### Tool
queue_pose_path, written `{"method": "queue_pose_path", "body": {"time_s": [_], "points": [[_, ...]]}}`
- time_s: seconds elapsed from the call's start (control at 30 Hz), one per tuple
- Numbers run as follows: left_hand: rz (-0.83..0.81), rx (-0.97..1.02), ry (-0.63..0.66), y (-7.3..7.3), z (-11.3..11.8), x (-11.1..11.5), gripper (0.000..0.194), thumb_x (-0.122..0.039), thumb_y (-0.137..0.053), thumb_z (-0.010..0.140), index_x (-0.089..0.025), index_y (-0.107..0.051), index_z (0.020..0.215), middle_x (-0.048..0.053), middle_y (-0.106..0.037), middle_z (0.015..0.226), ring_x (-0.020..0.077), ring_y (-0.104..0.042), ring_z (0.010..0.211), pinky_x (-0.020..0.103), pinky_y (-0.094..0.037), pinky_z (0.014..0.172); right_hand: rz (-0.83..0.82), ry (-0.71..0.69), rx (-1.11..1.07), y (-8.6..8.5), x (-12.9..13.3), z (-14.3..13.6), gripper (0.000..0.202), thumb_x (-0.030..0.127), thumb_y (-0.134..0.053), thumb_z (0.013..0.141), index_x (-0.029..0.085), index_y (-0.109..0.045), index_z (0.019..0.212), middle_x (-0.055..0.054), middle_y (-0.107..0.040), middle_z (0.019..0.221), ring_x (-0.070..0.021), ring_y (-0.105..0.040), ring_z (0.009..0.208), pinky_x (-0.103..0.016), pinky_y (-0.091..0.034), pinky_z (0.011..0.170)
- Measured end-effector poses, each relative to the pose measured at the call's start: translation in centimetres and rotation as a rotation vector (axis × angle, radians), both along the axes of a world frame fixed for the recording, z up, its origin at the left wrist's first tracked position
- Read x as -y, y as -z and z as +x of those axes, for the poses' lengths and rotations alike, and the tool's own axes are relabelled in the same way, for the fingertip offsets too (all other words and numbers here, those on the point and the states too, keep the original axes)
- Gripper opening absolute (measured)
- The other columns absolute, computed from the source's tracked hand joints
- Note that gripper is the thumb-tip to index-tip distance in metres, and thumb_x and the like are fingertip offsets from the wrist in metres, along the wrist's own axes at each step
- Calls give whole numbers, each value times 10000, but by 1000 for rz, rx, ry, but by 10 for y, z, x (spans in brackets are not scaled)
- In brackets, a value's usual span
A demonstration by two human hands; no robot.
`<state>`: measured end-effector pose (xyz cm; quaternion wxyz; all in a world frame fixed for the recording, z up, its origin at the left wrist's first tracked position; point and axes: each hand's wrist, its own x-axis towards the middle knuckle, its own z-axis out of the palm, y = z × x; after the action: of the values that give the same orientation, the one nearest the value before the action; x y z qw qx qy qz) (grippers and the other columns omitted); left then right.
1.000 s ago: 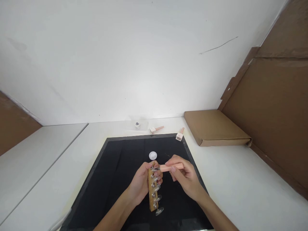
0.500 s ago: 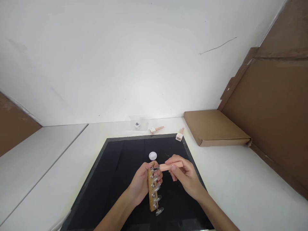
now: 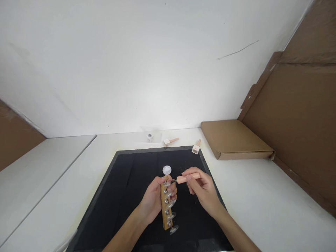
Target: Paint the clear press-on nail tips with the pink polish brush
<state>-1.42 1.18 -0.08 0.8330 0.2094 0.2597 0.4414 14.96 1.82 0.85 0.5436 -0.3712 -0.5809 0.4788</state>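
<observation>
My left hand [image 3: 153,197] is closed around the upper end of a narrow wooden nail-tip stand [image 3: 165,206]. Several clear false nails [image 3: 170,205] stick out along its right side, mounted on small shiny knobs. Between the thumb and fingers of my right hand [image 3: 201,185] is a nail polish brush [image 3: 183,179] with a long pink cap as its handle. Its dark tip points left and is at the topmost false nail; whether it touches cannot be made out. A small round white dish [image 3: 166,170] lies just beyond my left hand.
Two nail polish bottles, one with its pink cap pointing right [image 3: 168,142] and one near the mat corner [image 3: 195,149], lie behind. A black mat [image 3: 126,196] covers the white table. A clear sheet with a small item [image 3: 149,137] and a flat cardboard box [image 3: 236,138] stand near the wall.
The brush handle has shifted slightly right and its tip now tilts down to the left, with more of the dark brush showing. My left hand and the stand have barely moved.
</observation>
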Motion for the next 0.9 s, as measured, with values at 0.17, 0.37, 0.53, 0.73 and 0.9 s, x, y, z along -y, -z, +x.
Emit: {"method": "queue_pose_path", "body": {"time_s": [0.17, 0.37, 0.53, 0.73, 0.9], "points": [[24, 2, 16, 1, 0, 0, 197, -278, -492, 789, -171, -447, 630, -13, -386, 593, 127, -388, 562, 268, -358, 604, -20, 69, -10, 1, 0, 0, 273, 430, -573, 856, 174, -635, 785, 32, -515, 569, -77, -402, 416, -197, -349, 388], [14, 1, 11, 1, -1, 0, 187, -271, -484, 794, -170, -450, 640, -15, -386, 594, 126, -388, 563, 269, -358, 609, -1, 53, -21, 3, 0, 1, 284, 443, -569, 861, 175, -647, 804, 32, -517, 589, -71, -406, 410, -203, -349, 397], [-4, 7, 11, 1, -1, -1, 169, -267, -492, 786, -171, -450, 654, -17, -390, 593, 125, -392, 565, 265, -354, 607, 24, 29, -28, 4, 2, 3, 288, 446, -562, 871, 180, -655, 812, 30, -512, 600, -72, -414, 420, -212, -355, 415], [-17, -6, 15, 1, -1, 0, 183, -280, -519, 772, -175, -438, 646, -21, -386, 586, 122, -393, 561, 262, -357, 609, 27, 22, -20, 4, 2, 3, 299, 452, -558, 872, 175, -655, 811, 27, -507, 587, -80, -418, 422, -218, -354, 409], [-18, -10, 19, 1, 0, -1, 184, -290, -522, 771, -174, -445, 651, -22, -387, 588, 119, -399, 561, 263, -362, 612, 30, 33, -17, 4, 2, 2, 299, 451, -556, 872, 177, -660, 809, 21, -529, 596, -80, -421, 417, -217, -361, 405]]}}
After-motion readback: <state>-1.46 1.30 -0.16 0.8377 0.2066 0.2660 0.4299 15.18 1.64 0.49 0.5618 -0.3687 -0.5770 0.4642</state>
